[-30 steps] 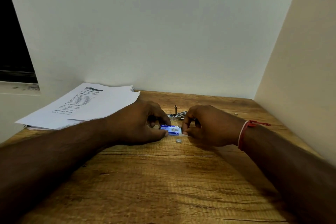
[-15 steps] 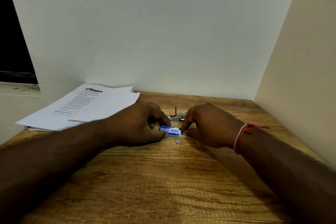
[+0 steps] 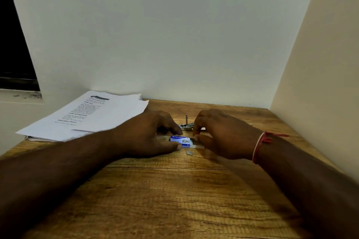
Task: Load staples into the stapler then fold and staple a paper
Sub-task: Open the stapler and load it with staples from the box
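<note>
One small blue-and-white cardboard staple box (image 3: 181, 140) lies flat on the grained wooden table (image 3: 174, 190). The left hand (image 3: 143, 136) grips its left end between thumb and forefinger; the right hand (image 3: 223, 137) pinches its right end, where a pale tray protrudes. One metal stapler (image 3: 186, 126) lies just behind, one short staple strip (image 3: 189, 153) just in front, and a stack of printed paper (image 3: 97, 114) at the left.

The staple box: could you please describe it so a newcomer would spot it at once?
On the wooden table, look between the left hand and right hand, near the middle. The staple box is the small blue-and-white carton both pinch, nearer than the metal stapler.
</note>
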Demonstrator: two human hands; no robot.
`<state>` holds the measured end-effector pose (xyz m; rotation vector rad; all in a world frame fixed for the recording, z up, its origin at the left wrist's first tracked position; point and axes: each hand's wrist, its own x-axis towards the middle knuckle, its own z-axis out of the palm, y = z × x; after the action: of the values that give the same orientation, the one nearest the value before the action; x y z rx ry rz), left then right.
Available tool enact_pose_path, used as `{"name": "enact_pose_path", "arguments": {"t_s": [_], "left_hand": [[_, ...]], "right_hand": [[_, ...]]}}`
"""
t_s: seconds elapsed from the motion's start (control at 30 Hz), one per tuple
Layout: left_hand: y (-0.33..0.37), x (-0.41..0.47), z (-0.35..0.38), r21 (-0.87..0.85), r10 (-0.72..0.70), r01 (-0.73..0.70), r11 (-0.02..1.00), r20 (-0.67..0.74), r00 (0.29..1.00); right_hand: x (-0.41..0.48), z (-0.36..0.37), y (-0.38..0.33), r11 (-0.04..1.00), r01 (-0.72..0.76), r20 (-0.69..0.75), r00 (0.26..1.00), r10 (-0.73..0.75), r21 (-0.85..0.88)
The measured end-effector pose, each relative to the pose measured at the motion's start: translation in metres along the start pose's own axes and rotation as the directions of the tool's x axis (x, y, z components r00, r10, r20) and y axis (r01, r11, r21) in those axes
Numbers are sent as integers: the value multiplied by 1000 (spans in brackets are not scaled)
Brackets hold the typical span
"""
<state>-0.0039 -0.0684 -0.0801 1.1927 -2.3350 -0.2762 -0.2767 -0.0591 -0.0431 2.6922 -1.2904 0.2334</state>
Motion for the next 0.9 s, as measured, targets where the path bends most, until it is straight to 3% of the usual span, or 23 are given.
{"name": "enact_pose_path", "arguments": {"t_s": [0.07,0.17,0.3,0.47,0.53,0.77,0.9], "left_hand": [[5,0,4,-62,-22,16,998,-96,995],[18,5,8,-309,-132,68,948,-190,973],[29,7,9,-580,-250,123,805,-145,957],[32,9,17,-843,-318,161,514,-13,948],[28,10,19,-875,-323,167,453,13,946],[17,12,16,-875,-269,122,469,-10,963],[13,12,18,-864,-262,122,489,-11,965]], "right_hand": [[0,-2,2,997,23,-92,996,-15,76],[1,-2,0,988,68,-280,960,-26,142],[2,0,-8,986,96,-437,899,-27,136],[1,3,-14,985,130,-475,878,-61,114],[2,4,-14,983,135,-484,873,-59,124],[7,7,-5,904,114,-481,870,109,411],[8,8,-2,877,124,-490,861,138,464]]}}
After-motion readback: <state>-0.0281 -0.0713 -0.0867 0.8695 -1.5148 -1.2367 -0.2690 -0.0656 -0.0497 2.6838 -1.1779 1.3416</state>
